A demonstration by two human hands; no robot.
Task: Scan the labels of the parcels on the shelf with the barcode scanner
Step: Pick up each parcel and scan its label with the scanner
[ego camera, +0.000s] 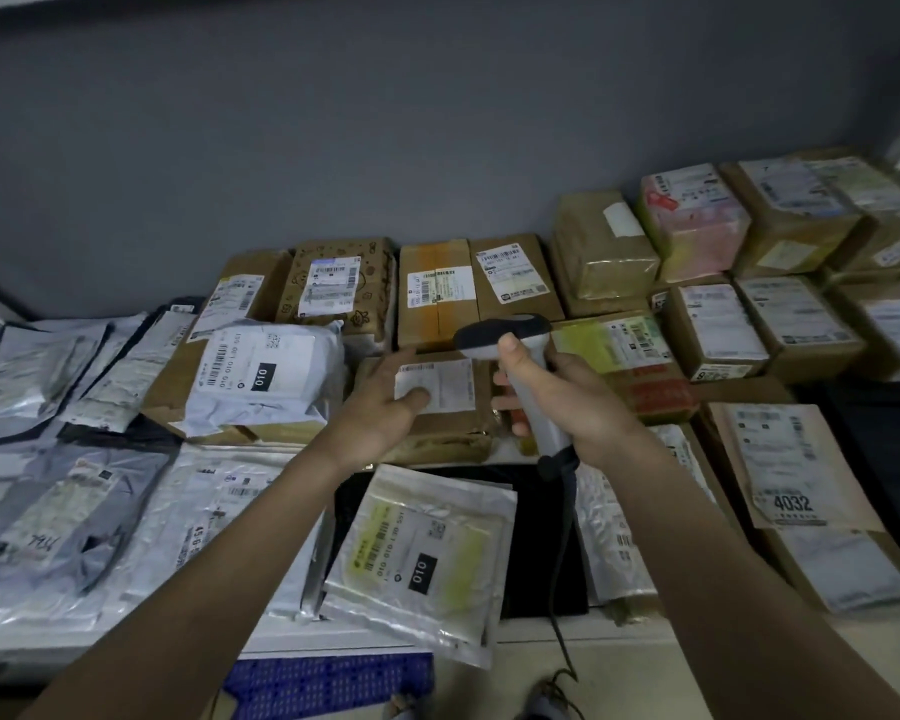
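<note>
My right hand (567,397) grips the handle of a grey and white barcode scanner (510,335), head tilted left over a brown cardboard parcel (453,428) in the middle of the shelf. A white label (448,384) lies on top of that parcel. My left hand (385,402) rests on the parcel's left side, thumb touching the label's lower left corner. The scanner's dark cable (562,579) hangs down toward the shelf's front edge.
Brown boxes with labels (437,291) stand along the grey back wall, stacked higher at the right (697,226). Plastic mailers (261,379) cover the left and front; one with a yellow label (422,558) lies near the front edge. A blue crate (328,683) sits below.
</note>
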